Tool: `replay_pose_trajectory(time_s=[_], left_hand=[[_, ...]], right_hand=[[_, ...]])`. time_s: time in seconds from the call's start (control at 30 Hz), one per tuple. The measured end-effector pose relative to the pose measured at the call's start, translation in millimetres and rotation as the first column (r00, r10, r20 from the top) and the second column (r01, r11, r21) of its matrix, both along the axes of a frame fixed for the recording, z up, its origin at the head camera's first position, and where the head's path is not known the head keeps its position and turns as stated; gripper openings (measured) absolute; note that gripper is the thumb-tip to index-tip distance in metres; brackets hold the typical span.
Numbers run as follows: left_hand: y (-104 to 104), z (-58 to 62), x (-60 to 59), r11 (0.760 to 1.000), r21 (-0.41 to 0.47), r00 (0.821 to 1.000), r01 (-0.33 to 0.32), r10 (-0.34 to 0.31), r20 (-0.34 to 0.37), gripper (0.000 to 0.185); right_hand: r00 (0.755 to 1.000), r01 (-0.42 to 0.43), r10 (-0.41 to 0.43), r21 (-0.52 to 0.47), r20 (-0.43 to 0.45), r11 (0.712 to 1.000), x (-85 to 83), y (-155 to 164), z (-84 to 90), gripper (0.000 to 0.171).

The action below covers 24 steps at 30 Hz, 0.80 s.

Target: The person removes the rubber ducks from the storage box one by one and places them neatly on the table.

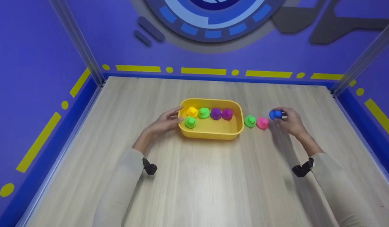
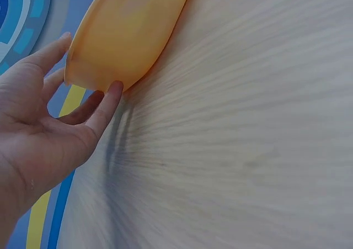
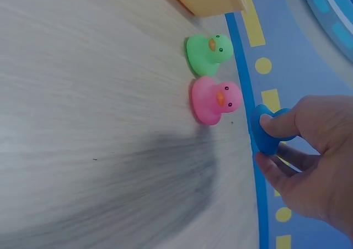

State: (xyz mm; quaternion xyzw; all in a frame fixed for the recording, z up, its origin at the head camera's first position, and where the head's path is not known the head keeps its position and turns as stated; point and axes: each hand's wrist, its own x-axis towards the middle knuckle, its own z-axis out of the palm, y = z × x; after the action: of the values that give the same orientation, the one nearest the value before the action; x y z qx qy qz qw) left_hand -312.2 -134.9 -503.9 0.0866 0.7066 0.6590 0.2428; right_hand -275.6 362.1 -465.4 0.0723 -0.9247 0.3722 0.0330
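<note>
My right hand (image 1: pixel 290 121) pinches a blue rubber duck (image 3: pixel 265 130) between thumb and fingers, above the table at the right. Just left of it a pink rubber duck (image 1: pixel 262 123) stands on the table, and a green rubber duck (image 1: pixel 250 121) is beside that one. A yellow plastic tub (image 1: pixel 210 135) stands mid-table. My left hand (image 1: pixel 165 122) is at its left end, with spread, fairly straight fingers touching the outer wall and rim. Inside the tub are a yellow duck (image 1: pixel 192 112), two green ducks, a purple duck (image 1: pixel 216 113) and a magenta duck (image 1: pixel 227 114).
The wood-grain table (image 1: pixel 210 183) is bounded by a blue-purple back wall (image 1: pixel 118 53) and side walls with yellow markings. Metal posts rise at the back corners. Each sleeve carries a black wrist mount (image 1: pixel 303 168).
</note>
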Motion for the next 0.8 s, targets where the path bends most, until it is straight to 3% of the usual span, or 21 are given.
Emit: replay_pose_trajectory(time_s=[0.57,0.8], left_hand=[[0,-2.8,0.5,1.0,0.001,1.0,-0.001,0.001,-0.011,0.068],[0,-1.8,-3.0,0.999,-0.034,1.0,-0.008,0.007,-0.015,0.067]], right_hand=[[0.995,-0.003,-0.004,0.074,0.095,0.997,6.5,16,-30.2,0.04],[0.991,-0.022,0.012,0.077,0.134,0.997,4.8,20,-30.3,0.043]])
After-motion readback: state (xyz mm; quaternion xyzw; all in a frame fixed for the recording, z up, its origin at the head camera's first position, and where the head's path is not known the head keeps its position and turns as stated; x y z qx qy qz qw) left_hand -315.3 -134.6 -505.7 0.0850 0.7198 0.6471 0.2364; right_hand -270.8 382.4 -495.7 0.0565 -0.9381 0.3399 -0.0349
